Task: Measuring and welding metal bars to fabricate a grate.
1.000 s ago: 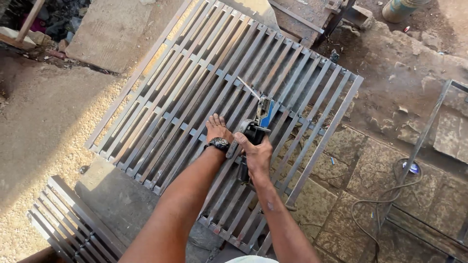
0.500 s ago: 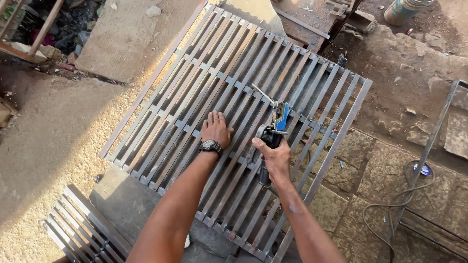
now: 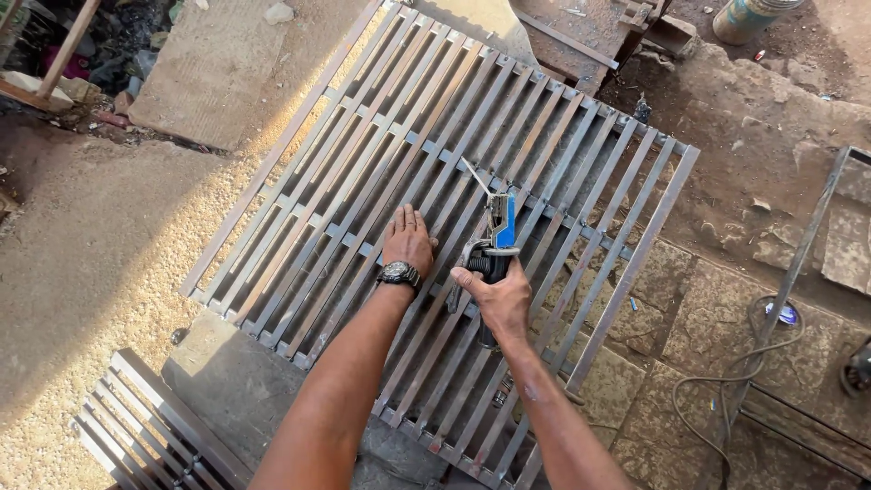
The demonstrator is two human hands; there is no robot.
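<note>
Both hands work over a large steel grille (image 3: 363, 172) lying flat on the ground of an open-air yard. Left hand (image 3: 407, 240), a wristwatch (image 3: 398, 273) on its wrist, lies palm-down with fingers spread on the bars near the grille's middle. Right hand (image 3: 497, 304) is closed around the black grip of a blue-and-grey electrode holder (image 3: 497, 229), whose thin welding rod (image 3: 474, 175) points up and away toward a cross-member.

Compared with 1 second ago, the 2 hands have drifted apart: the left has slid to bars farther left, while the right has drawn the holder slightly toward the grille's right edge, and the view has shifted so more of the grille shows. The rod tip hangs just above the metal; whether it touches cannot be told. No arc or glow shows.

A second, smaller grille (image 3: 150, 426) lies at the lower left, and a cable (image 3: 726, 363) curls across the stone paving (image 3: 635, 272) near the right edge.
</note>
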